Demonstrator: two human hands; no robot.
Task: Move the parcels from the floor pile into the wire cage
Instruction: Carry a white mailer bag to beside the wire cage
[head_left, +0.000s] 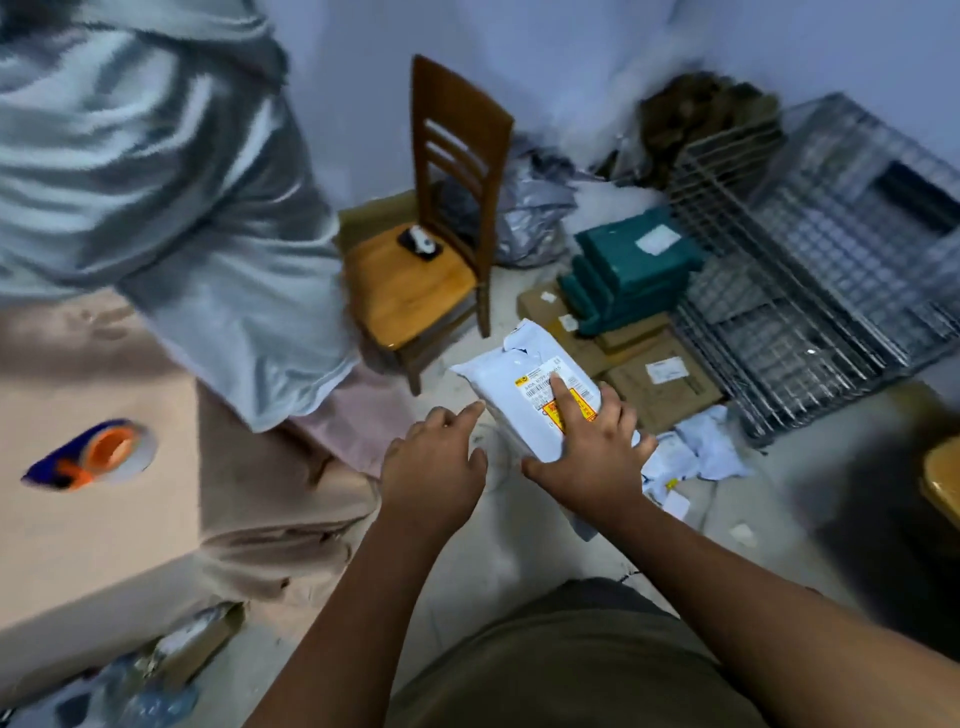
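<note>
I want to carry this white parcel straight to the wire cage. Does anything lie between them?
Yes. Flat brown cardboard boxes and a stack of teal parcels lie on the floor between the white parcel, held by the right hand, and the wire cage, right beside the cage. They sit low, so lifting over them probably works.

A pale bluish-white wall spans the top of the view from 11 to 2 o'clock, softly and evenly lit. Below it lies a pale grey, scuffed floor, darkened by shadow toward 4 o'clock. At 12 o'clock stands a wooden chair with a light seat and a darker slatted back. A small black-and-white object rests on the seat. A yellow wooden edge shows between 3 and 4 o'clock.
</note>
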